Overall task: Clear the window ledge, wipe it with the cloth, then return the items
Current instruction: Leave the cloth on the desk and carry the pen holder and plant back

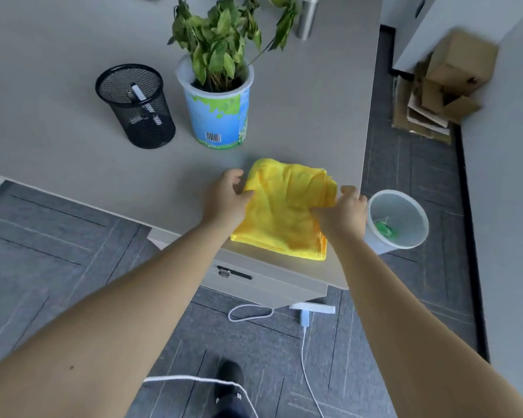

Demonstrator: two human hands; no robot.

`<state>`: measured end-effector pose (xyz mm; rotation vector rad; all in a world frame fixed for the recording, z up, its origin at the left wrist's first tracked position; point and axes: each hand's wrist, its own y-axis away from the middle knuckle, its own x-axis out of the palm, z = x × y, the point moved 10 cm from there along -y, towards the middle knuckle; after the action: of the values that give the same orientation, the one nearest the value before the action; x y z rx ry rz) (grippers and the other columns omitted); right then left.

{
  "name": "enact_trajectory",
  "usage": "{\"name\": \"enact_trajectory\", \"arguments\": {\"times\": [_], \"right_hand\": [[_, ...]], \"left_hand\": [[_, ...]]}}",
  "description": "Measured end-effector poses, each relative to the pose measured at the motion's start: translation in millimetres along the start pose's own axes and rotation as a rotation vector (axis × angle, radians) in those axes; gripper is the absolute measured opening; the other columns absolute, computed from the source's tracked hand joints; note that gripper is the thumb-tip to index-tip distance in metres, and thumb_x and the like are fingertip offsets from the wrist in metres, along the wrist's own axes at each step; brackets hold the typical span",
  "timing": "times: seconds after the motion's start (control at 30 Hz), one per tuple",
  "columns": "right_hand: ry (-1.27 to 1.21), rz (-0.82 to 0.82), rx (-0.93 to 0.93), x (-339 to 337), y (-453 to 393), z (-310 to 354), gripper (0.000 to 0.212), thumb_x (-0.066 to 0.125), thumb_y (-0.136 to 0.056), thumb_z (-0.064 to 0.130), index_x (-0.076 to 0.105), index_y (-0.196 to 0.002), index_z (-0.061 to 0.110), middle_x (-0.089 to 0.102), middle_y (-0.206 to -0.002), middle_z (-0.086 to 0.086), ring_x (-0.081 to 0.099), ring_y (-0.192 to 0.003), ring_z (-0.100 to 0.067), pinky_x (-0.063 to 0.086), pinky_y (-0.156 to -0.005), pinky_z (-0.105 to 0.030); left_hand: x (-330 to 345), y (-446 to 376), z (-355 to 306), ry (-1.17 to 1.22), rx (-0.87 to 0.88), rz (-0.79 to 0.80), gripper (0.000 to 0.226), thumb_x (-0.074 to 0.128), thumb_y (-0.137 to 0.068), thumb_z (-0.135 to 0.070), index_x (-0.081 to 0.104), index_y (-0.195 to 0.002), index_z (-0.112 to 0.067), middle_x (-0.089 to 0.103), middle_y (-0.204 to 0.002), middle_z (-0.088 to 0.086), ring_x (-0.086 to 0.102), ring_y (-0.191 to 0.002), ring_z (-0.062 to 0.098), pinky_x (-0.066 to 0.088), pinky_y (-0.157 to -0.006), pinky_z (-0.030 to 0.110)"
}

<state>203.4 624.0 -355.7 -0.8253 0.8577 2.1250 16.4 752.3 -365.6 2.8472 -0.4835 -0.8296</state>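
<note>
Grey desk (73,164); both hands, left (225,199) and right (343,214), loosely gripping the folded yellow cloth (284,209).

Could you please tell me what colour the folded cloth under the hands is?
The cloth is bright yellow, shown clearly in the head view.

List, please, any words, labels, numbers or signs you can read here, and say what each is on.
No text is legible.
Plant pot: a barcode sticker near its base, digits too small to read; faint print on the blue wrap, blurred.
Cardboard boxes: small dark marks, blurred.
Yellow cloth: no print visible.
</note>
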Motion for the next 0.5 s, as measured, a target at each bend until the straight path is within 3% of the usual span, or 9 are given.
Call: {"name": "enact_trajectory", "arguments": {"times": [0.03,0.1,0.3,0.4,0.5], "right_hand": [[0.051,-0.071,-0.044,-7,1,8,0.068,0.063,-0.077,0.014,0.032,-0.137,0.008,0.038,-0.139,-0.013,0.038,-0.125,-0.031,0.033,-0.101,-0.039],[0.037,-0.132,-0.170,-11,2,34,0.076,0.066,-0.077,0.019,0.026,-0.141,0.007,0.029,-0.146,-0.013,0.027,-0.134,-0.032,0.024,-0.108,-0.037],[-0.249,0.103,-0.396,52,4,119,0.088,0.073,-0.075,0.017,0.020,-0.144,0.003,0.029,-0.149,-0.014,0.025,-0.140,-0.025,0.019,-0.110,-0.025],[-0.366,0.182,-0.393,81,-3,146,0.102,0.076,-0.072,0.019,0.008,-0.147,0.004,0.017,-0.155,-0.011,0.014,-0.145,-0.021,0.014,-0.115,-0.026],[-0.472,0.196,-0.399,92,-17,170,0.113,0.081,-0.067,0.017,0.002,-0.147,0.006,0.012,-0.157,-0.008,0.010,-0.146,-0.019,0.015,-0.117,-0.027]], "left_hand": [[-9,-1,-3,-0.009,0.027,-0.059,0.042,0.060,-0.081,-0.010,0.050,-0.122,-0.003,0.055,-0.126,0.019,0.050,-0.117,0.032,0.037,-0.098,0.036],[-34,-3,-8,0.004,0.071,-0.182,0.040,0.062,-0.080,-0.013,0.053,-0.117,-0.001,0.056,-0.123,0.021,0.050,-0.115,0.033,0.037,-0.099,0.039],[-119,-11,8,0.125,0.089,-0.462,0.049,0.071,-0.071,-0.013,0.050,-0.111,0.005,0.052,-0.118,0.027,0.047,-0.113,0.038,0.037,-0.099,0.043],[-152,-31,27,0.182,0.027,-0.486,0.073,0.074,-0.065,-0.021,0.038,-0.124,0.003,0.040,-0.130,0.023,0.039,-0.123,0.031,0.031,-0.104,0.036],[-164,-61,41,0.244,-0.034,-0.404,0.098,0.077,-0.067,-0.018,0.013,-0.140,-0.004,0.017,-0.151,0.015,0.019,-0.140,0.023,0.020,-0.114,0.033]]}}
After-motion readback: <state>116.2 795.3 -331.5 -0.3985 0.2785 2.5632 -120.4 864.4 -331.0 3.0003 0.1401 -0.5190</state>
